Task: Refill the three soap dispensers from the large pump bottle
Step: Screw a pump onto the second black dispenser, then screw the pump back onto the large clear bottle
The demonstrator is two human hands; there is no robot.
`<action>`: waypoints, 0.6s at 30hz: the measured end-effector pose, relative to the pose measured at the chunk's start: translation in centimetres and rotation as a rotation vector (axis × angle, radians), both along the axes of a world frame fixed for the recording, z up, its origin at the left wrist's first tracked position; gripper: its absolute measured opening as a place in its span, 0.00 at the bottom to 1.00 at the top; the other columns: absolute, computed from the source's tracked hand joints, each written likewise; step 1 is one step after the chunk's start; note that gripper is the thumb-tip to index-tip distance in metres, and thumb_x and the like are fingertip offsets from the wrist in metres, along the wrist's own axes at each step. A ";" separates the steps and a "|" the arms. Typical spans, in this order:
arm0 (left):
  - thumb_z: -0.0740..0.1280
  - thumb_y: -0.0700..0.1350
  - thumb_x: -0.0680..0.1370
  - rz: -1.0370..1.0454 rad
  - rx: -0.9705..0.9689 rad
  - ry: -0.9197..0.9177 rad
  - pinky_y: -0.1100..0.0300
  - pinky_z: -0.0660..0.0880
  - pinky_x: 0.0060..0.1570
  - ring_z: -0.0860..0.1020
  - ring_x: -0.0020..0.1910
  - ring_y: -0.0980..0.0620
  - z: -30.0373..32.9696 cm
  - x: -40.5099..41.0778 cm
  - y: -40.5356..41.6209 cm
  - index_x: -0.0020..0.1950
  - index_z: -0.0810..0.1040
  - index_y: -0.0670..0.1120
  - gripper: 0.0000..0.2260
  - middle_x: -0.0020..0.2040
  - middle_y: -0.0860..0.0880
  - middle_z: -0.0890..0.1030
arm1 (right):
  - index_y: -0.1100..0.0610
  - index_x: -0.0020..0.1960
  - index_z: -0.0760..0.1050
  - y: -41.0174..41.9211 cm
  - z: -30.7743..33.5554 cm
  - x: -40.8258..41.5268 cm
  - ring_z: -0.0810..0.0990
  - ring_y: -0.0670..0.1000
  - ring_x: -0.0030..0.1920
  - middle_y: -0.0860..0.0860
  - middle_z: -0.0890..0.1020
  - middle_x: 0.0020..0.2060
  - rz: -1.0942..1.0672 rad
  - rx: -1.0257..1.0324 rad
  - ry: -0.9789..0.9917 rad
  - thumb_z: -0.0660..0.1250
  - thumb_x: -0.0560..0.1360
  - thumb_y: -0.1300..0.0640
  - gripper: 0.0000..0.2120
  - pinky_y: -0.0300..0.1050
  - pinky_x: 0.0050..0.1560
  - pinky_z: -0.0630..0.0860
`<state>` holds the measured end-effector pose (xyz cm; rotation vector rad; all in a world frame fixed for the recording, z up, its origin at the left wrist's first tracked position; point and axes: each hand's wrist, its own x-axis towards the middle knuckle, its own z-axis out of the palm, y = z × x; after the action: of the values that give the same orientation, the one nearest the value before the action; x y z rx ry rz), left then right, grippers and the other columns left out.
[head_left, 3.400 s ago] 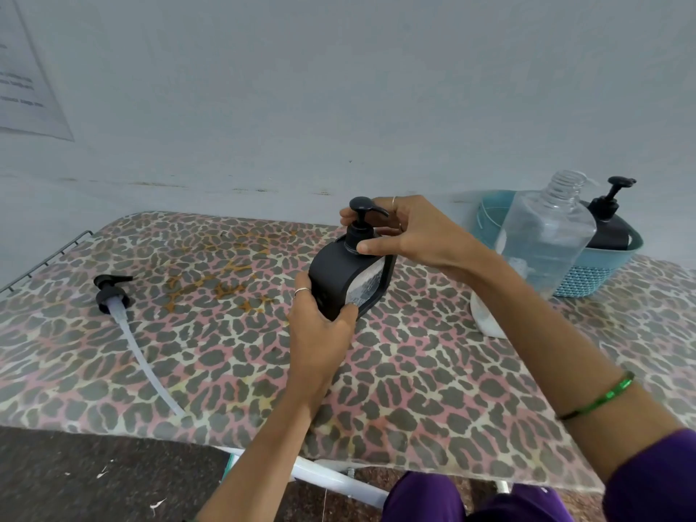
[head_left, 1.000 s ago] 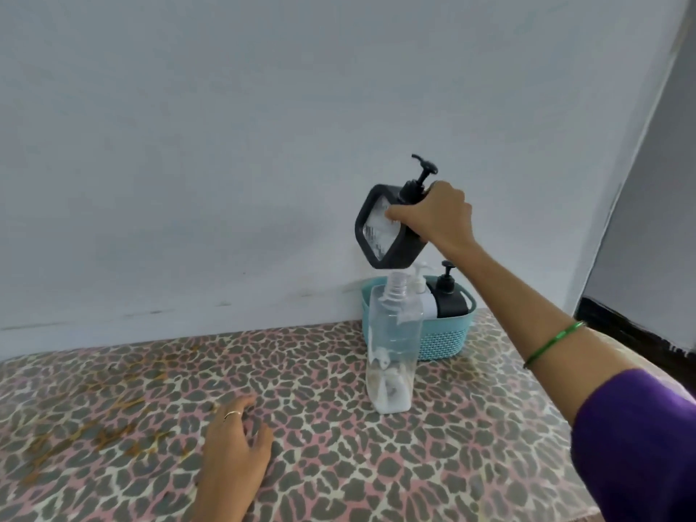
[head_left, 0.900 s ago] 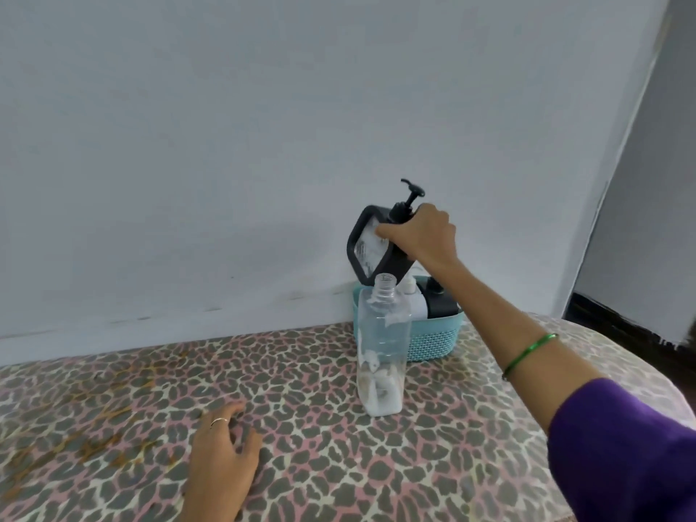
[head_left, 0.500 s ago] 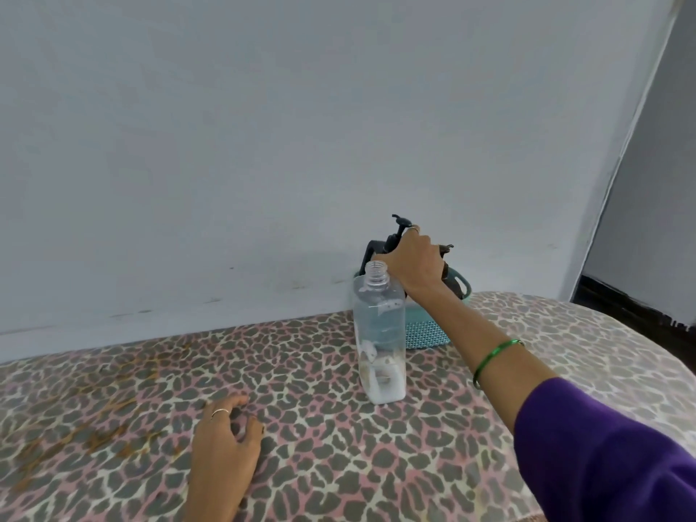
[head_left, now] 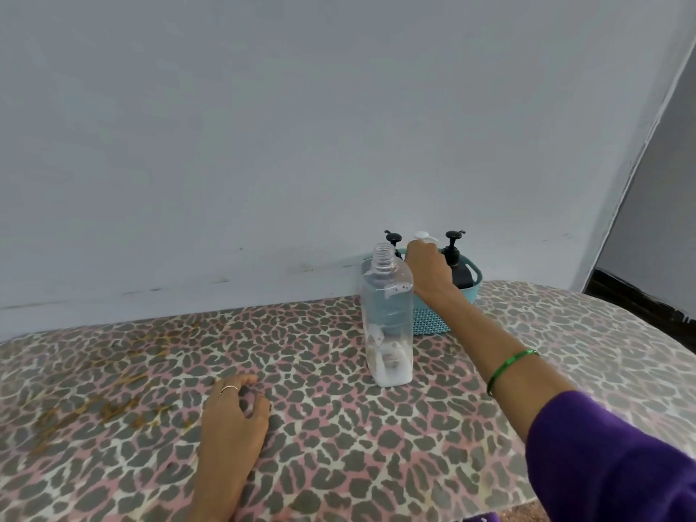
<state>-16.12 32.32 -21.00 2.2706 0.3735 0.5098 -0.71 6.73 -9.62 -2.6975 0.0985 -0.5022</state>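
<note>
Head view: right hand (head_left: 427, 271) grips one white pump dispenser (head_left: 425, 237) inside one teal basket (head_left: 433, 318), between two black pump dispensers (head_left: 454, 258); half a second ago it released a black one there. One uncapped clear bottle (head_left: 388, 318) stands just in front. Left hand (head_left: 233, 420) rests loosely curled on the leopard-print cover (head_left: 113, 408), unchanged.

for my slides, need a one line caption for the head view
Right hand grips the white pump dispenser in the teal basket; left hand rests on the table.
</note>
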 end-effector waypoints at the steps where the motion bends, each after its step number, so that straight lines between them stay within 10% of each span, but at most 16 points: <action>1: 0.66 0.40 0.78 0.000 0.004 -0.006 0.57 0.71 0.55 0.72 0.50 0.54 0.0 0.0 0.0 0.60 0.76 0.44 0.11 0.58 0.46 0.77 | 0.67 0.52 0.75 -0.5 -0.1 -0.3 0.80 0.61 0.48 0.61 0.80 0.50 0.022 0.050 -0.025 0.56 0.79 0.68 0.09 0.47 0.38 0.70; 5: 0.66 0.39 0.78 -0.009 0.032 -0.028 0.56 0.71 0.55 0.73 0.50 0.53 0.0 0.0 0.1 0.60 0.77 0.42 0.11 0.57 0.45 0.77 | 0.65 0.42 0.73 -2.2 -1.5 -3.5 0.71 0.49 0.32 0.55 0.77 0.34 0.097 0.493 -0.240 0.60 0.80 0.60 0.11 0.48 0.34 0.71; 8: 0.66 0.40 0.78 -0.021 0.052 -0.040 0.59 0.70 0.54 0.72 0.50 0.54 0.0 -0.1 0.1 0.61 0.77 0.42 0.12 0.58 0.44 0.77 | 0.59 0.50 0.75 -2.5 -4.2 -7.2 0.78 0.51 0.42 0.53 0.80 0.43 0.142 0.883 -0.225 0.55 0.82 0.45 0.19 0.53 0.49 0.78; 12: 0.66 0.41 0.78 -0.032 0.058 -0.047 0.59 0.70 0.55 0.75 0.53 0.52 0.2 -0.2 0.0 0.62 0.77 0.43 0.12 0.59 0.45 0.77 | 0.50 0.69 0.65 -1.8 -7.9 -10.9 0.76 0.40 0.59 0.41 0.76 0.59 0.365 1.021 0.037 0.61 0.62 0.21 0.45 0.32 0.52 0.73; 18: 0.65 0.42 0.78 -0.048 0.034 -0.064 0.62 0.70 0.52 0.74 0.50 0.55 0.2 -0.6 -0.2 0.61 0.77 0.44 0.12 0.57 0.47 0.77 | 0.48 0.70 0.56 1.0 -9.4 -9.6 0.77 0.38 0.54 0.45 0.74 0.59 0.398 0.874 0.055 0.79 0.66 0.49 0.42 0.30 0.52 0.72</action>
<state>-16.69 32.14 -20.75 2.2839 0.2798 0.5662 -10.32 7.70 -19.06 -1.8050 -0.1671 -0.1868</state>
